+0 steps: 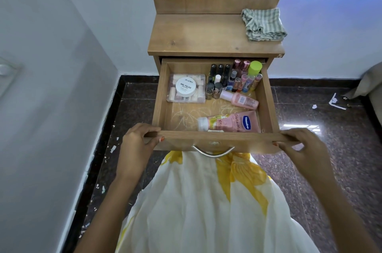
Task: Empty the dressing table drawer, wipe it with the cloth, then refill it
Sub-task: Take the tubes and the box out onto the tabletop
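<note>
The white tub (185, 86) lid reads "Zudio" and "NAIL POLISH"; the pink tube (231, 122) reads "Vaseline", "Gluta-Hya" and "10X".

Cloth (264, 24) on tabletop (202, 35), above open drawer (186, 116).

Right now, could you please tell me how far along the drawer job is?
Done: the drawer is pulled out. In hand: the left hand and right hand grip its front panel at the corners. Left, it seems: everything. The bottles, tube and box sit inside, and the cloth lies crumpled on the tabletop. If this is after refilling, only closing remains; I cannot tell.
</note>
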The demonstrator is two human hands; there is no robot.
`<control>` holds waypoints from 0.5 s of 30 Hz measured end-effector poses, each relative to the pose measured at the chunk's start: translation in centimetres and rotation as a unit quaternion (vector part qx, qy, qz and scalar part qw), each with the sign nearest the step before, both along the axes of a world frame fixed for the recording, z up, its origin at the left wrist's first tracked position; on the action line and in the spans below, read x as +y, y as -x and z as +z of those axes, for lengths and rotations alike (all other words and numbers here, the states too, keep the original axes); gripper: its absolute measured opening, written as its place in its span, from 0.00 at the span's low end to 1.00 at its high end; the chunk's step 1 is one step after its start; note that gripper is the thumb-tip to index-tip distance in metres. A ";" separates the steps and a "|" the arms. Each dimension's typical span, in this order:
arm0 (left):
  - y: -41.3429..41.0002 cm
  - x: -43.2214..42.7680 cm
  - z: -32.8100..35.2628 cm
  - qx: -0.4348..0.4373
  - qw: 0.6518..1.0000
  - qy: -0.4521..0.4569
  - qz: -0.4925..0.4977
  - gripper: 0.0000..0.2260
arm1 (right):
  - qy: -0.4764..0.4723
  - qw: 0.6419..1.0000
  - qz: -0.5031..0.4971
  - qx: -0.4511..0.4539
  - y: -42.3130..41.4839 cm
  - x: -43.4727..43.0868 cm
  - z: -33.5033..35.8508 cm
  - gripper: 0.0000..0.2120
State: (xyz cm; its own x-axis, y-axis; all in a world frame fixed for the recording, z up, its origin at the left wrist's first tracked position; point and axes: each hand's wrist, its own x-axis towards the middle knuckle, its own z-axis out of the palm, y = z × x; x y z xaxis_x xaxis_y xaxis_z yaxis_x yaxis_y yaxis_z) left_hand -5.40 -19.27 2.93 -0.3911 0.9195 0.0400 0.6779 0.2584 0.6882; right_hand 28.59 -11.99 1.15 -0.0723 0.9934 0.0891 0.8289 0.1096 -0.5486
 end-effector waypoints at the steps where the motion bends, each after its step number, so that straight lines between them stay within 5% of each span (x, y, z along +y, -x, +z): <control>1: 0.0 0.0 0.0 0.001 1.000 0.001 0.002 0.11 | 0.007 1.000 0.005 -0.004 -0.1 0.0 0.1 0.13; 8: -1.5 3.0 1.3 0.049 0.999 -0.001 0.014 0.07 | 0.016 0.999 0.019 -0.025 1.3 2.0 2.5 0.13; 11: -3.1 6.5 1.5 0.072 0.994 0.024 -0.083 0.09 | -0.005 0.998 0.066 -0.023 3.6 4.9 2.8 0.11; 15: -4.9 10.8 0.0 0.071 0.948 0.186 -0.248 0.19 | 0.056 0.990 0.112 -0.064 7.2 8.9 1.4 0.16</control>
State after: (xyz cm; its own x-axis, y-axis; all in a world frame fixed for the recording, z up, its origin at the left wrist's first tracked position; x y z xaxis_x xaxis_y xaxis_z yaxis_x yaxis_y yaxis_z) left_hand -0.49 -8.51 2.94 0.0788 0.9498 -0.3028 0.8585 0.0897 0.5048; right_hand 21.36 -3.09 2.55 -0.2960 0.9541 -0.0455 0.8544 0.2432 -0.4592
